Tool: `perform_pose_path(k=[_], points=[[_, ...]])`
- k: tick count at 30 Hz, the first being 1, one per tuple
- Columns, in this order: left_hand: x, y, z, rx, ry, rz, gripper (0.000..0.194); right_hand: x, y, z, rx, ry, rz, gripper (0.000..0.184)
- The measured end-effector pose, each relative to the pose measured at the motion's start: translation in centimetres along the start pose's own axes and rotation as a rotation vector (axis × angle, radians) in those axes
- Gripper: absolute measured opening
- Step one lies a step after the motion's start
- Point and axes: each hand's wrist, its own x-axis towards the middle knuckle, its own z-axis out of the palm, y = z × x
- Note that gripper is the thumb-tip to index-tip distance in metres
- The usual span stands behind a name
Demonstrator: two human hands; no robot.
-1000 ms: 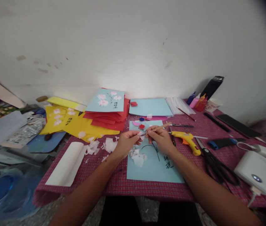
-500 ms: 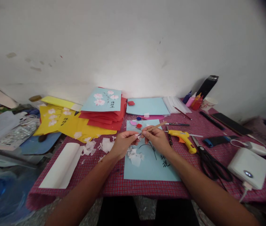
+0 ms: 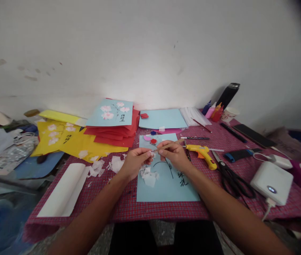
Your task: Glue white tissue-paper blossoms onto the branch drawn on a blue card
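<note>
My left hand [image 3: 138, 162] pinches a small scrap of white paper [image 3: 152, 153], partly hidden by the fingertips. My right hand [image 3: 174, 155] is closed around a thin flat brown stick [image 3: 172, 143], its tip close to that scrap. Both hands are above a light blue sheet [image 3: 163, 191] with black drawn branches and black characters. A heap of torn white paper [image 3: 150, 177] lies on this sheet below my left hand. Beyond the hands are a red dab [image 3: 153, 141], a dark blue one [image 3: 153, 132] and a pink one [image 3: 147, 138], apparently paint.
To the right lie a yellow glue gun [image 3: 203, 153], black-handled scissors [image 3: 234, 179] and a white power bank [image 3: 272, 182]. A folded white sheet [image 3: 62, 191], yellow sheets [image 3: 73, 141] and stacked red sheets [image 3: 115, 131] are at left. Paint bottles [image 3: 214, 110] stand by the wall.
The whole view has shifted slightly, so most things appear further left. Both hands keep their grips, with the stick's tip and the paper scrap still close together.
</note>
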Motion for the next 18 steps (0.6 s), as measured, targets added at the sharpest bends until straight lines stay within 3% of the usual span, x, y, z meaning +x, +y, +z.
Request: perform_pose_path(k=[9,14,18], points=[[0.0,-0.1,-0.1,0.147,-0.002,0.061,0.026,0.1,-0.2,1.1,-0.075,0.068,0.050,0.025],[-0.1,0.0,0.0,0.117,-0.026,0.042,0.025,0.0,-0.3,0.5,0.019,-0.041,0.018,0.021],[0.1,-0.1,-0.3,0.097,-0.032,0.043,0.024,0.2,-0.2,0.7,0.031,-0.020,0.050,0.018]])
